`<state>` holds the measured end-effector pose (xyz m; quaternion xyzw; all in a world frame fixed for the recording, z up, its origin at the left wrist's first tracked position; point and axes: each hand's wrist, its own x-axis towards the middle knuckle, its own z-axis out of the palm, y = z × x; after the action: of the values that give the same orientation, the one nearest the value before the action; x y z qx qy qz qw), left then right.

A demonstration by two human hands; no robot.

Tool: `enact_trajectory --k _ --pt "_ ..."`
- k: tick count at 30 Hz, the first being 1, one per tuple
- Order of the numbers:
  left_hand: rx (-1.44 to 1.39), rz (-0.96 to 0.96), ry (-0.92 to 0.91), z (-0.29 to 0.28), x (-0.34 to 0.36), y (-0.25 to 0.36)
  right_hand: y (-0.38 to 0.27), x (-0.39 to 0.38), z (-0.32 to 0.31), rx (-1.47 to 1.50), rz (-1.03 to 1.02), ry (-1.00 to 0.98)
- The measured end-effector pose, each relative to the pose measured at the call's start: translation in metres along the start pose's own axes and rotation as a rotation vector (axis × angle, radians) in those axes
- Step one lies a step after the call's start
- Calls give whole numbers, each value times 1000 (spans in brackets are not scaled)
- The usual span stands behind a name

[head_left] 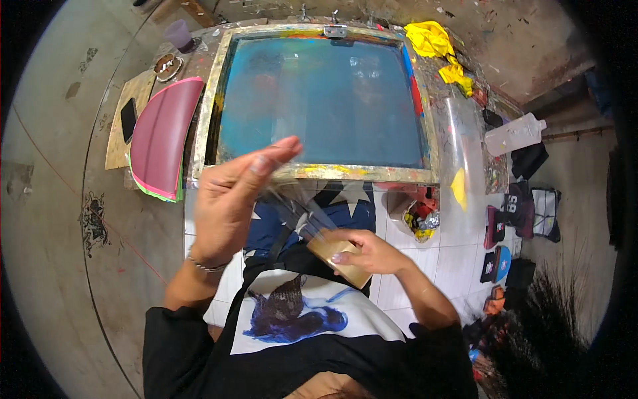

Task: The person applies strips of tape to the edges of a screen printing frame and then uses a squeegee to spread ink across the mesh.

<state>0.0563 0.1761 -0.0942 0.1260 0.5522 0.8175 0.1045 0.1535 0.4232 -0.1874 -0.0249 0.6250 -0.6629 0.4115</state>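
Observation:
My right hand grips a roll of wide packing tape, tan at its core, low in front of my body. From the roll a clear tape strip runs up and left toward my left hand. The left fingers are pressed together, with the strip's end at their tips. Beyond both hands lies a screen printing frame with pale, paint-stained wood. Its blue-green mesh is partly covered at the lower left by my raised fingers. A metal hinge clamp sits at the frame's far edge.
Left of the frame are a stack of pink sheets, a black phone, a round dish and a cup. To the right lie a yellow cloth, a clear plastic sheet and a bottle. A bin stands below.

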Motion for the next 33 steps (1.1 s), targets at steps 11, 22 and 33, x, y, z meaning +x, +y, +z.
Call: enact_trajectory --k 11,22,33 --pt "-46 141 -123 -50 -31 33 -45 16 -26 -479 -21 -88" --pt "-307 917 -130 -60 -90 89 -148 -65 42 -1417 -766 -129" --pt "-433 913 -126 -56 -57 82 -161 -58 8 -1432 -835 -47"
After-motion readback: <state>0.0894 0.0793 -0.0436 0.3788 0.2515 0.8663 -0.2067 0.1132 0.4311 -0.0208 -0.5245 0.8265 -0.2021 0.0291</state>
